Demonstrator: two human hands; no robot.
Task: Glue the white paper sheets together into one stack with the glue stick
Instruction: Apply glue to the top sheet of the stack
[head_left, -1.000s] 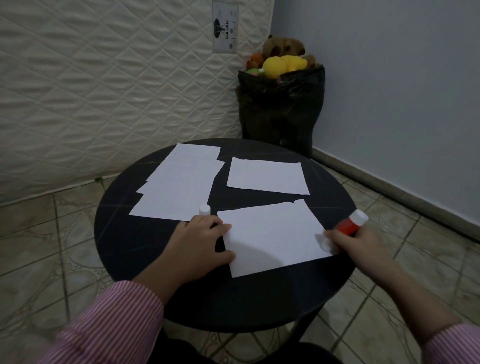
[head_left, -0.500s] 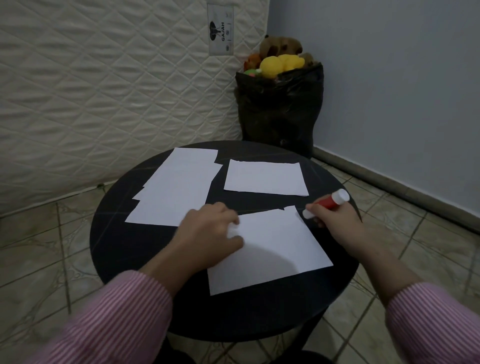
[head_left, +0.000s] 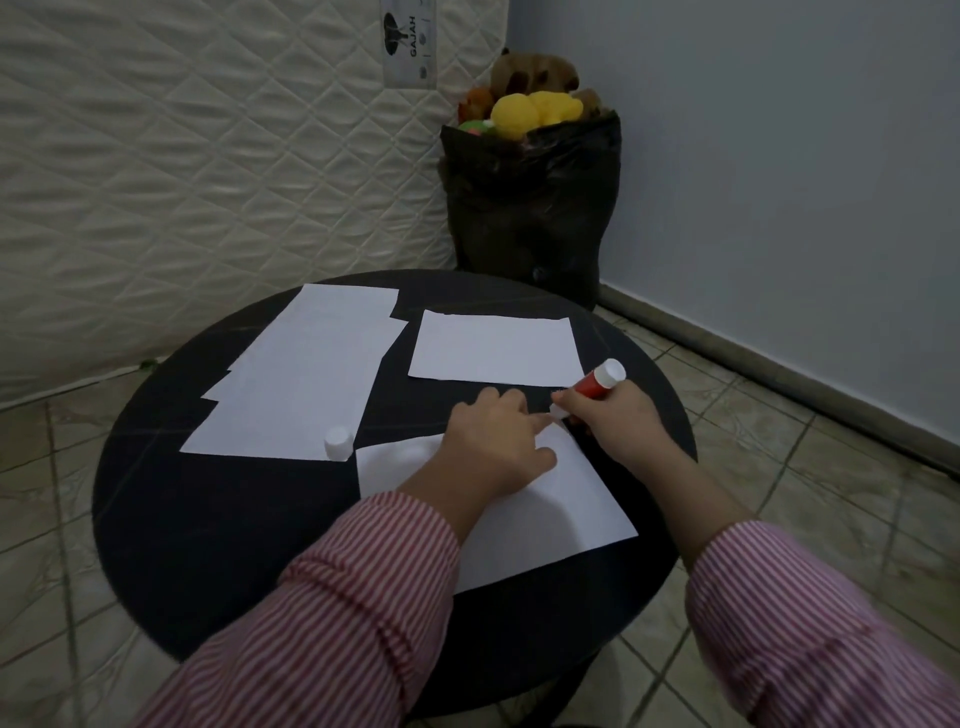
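A white sheet (head_left: 550, 514) lies at the near middle of the round black table (head_left: 208, 519). My left hand (head_left: 493, 447) presses flat on its far part, fingers spread. My right hand (head_left: 613, 421) grips the red glue stick (head_left: 597, 384), its tip touching the sheet's far right corner. The stick's white cap (head_left: 337, 443) stands to the left of the sheet. A fanned pile of white sheets (head_left: 306, 379) lies at the far left, and a single sheet (head_left: 493, 348) at the far middle.
A quilted mattress (head_left: 208, 156) leans against the wall behind the table. A black bag (head_left: 530, 208) filled with plush toys stands in the corner. Tiled floor (head_left: 805, 441) surrounds the table, with a grey wall on the right.
My right hand carried the glue stick from the sheet's near right corner to its far right corner. My left hand slid right across the sheet, uncovering the cap.
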